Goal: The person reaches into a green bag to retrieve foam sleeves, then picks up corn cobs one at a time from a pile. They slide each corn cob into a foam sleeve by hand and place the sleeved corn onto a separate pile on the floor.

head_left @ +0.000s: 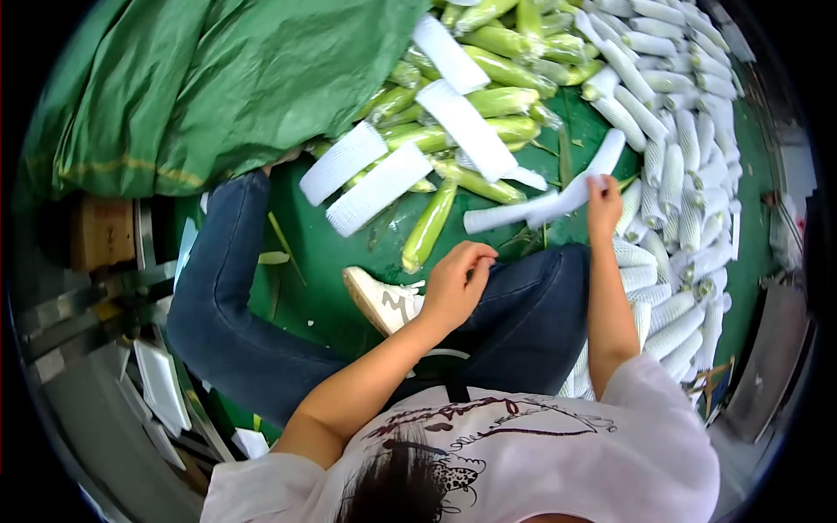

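My right hand (603, 207) is closed on a long white foam net sleeve (571, 193), which stretches from both sides of my fingers above my right knee. My left hand (460, 277) rests over my thigh with its fingers curled; what it may hold is hidden. Plastic-wrapped green corn cobs (501, 103) lie in a heap ahead, with flat white net sleeves (468, 129) on top. One wrapped cob (429, 225) lies apart, nearer to my white shoe (384, 301).
A large pile of cobs in white net sleeves (689, 187) runs down the right side. A green tarp (218, 87) covers the upper left. At the left edge stand a brown box (106, 234) and metal rails. Green sheeting (305, 322) lies under my legs.
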{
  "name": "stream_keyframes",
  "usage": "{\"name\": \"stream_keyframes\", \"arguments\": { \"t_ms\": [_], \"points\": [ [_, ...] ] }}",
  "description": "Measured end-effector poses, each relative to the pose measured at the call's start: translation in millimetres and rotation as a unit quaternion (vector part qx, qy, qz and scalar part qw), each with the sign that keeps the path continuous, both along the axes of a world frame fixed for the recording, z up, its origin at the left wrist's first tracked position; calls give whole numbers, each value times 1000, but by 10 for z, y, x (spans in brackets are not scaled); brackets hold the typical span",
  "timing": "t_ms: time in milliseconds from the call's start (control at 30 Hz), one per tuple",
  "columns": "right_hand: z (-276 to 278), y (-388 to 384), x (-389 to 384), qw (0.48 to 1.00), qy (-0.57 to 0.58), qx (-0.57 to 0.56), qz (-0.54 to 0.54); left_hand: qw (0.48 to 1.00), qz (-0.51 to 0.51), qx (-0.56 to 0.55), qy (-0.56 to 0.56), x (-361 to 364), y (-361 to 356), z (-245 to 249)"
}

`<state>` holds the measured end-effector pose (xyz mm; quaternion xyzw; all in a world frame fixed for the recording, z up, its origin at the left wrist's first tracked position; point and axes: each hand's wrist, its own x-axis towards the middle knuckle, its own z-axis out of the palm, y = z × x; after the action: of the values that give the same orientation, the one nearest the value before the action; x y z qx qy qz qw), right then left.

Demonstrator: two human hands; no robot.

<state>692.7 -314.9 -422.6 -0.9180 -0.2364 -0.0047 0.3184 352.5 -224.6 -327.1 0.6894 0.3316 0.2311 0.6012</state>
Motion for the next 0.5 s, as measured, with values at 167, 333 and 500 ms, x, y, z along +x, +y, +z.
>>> {"name": "stream_keyframes", "arguments": {
  "t_ms": [167, 333, 500],
  "points": [
    [1244, 81, -859, 794, 537, 208, 195, 977, 130, -107, -129, -159, 586, 44],
    [885, 350, -2135, 826, 487, 144, 243, 967, 38, -138, -211, -92, 100, 10],
    [882, 350, -2724, 952, 126, 164, 228, 939, 215, -260, -62, -317, -352, -370]
  ]
}}
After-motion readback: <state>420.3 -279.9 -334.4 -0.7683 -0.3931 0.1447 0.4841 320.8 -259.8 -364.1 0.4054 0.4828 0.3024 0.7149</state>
